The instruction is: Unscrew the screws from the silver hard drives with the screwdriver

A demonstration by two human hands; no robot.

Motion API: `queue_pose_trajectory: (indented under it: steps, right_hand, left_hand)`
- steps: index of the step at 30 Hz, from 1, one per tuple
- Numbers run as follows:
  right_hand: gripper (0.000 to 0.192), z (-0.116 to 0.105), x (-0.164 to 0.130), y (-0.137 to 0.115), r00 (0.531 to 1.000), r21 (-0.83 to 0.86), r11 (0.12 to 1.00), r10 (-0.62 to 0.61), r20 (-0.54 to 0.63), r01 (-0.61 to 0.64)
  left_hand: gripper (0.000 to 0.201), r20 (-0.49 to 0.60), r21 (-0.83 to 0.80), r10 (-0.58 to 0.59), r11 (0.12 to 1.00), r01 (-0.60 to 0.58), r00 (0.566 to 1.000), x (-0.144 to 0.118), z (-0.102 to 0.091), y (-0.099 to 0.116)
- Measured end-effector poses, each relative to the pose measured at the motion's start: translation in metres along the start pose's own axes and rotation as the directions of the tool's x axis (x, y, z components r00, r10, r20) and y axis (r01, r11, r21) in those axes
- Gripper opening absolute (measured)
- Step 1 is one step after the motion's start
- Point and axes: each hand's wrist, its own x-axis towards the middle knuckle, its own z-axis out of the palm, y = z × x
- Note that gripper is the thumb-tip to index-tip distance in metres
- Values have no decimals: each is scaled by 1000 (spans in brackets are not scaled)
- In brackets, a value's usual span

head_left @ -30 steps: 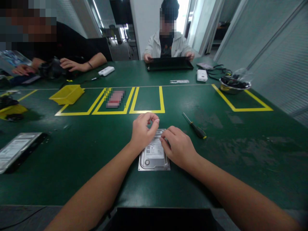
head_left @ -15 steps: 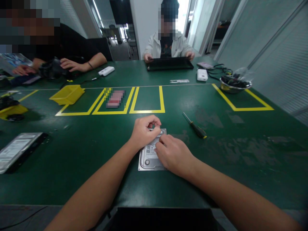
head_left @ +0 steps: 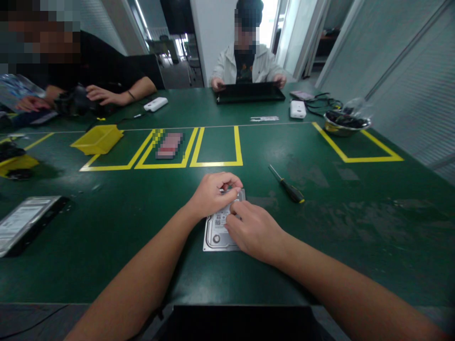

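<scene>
A silver hard drive (head_left: 214, 235) with a white label lies flat on the green table (head_left: 142, 227) in front of me. My left hand (head_left: 212, 194) hovers over its far end, thumb and fingertips pinched together; anything between them is too small to see. My right hand (head_left: 254, 231) lies on the drive's right half and covers it, its fingertips meeting those of the left hand. A black screwdriver (head_left: 287, 185) with a yellow tip on its handle lies to the right, apart from both hands.
Yellow tape boxes (head_left: 216, 163) mark the table beyond the drive. A yellow bin (head_left: 97, 139) sits far left, a second hard drive (head_left: 24, 221) at the left edge, a metal bowl (head_left: 343, 125) far right. Two other people work at the far side.
My left hand has come down from above the drive to its far end. My right hand has slid left across the drive, towards the left hand's fingertips.
</scene>
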Motion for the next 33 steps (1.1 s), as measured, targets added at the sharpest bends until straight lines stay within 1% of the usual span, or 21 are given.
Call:
queue_pose_trajectory:
  steps: [4,8,11,16,21,24,27,30,33]
  right_hand:
    - [18,-2,0,-2,999,34,999,-35,18,34]
    - [17,-3,-1,-3,998,60,997,-48,28,46]
    - [18,-5,-2,-3,997,65,996,-57,59,54]
    - [18,-5,-3,-2,995,62,997,-60,78,55]
    - [19,-5,-3,-1,994,55,996,-69,83,65]
    - [20,-5,-3,0,994,54,997,-67,81,63]
    - [20,-4,-3,2,996,54,996,-75,43,73]
    - [20,-2,-4,2,997,50,995,-82,-7,82]
    - [19,-1,-4,2,996,51,995,-82,-21,83]
  left_hand:
    - [13,53,70,18,997,-22,998,3,-3,-3]
    - [12,118,165,74,982,-93,990,9,-5,-5]
    - [11,187,219,107,965,-147,977,18,-5,-8]
    - [12,301,214,110,960,-180,947,35,-1,-18]
    - [12,366,191,64,971,-142,928,46,3,-28]
    - [13,397,165,0,984,-71,918,49,3,-30]
    - [14,418,154,-57,988,-9,907,52,3,-28]
    - [16,434,143,-74,990,13,898,55,3,-26]
    - [17,460,128,-89,991,33,883,58,3,-26]
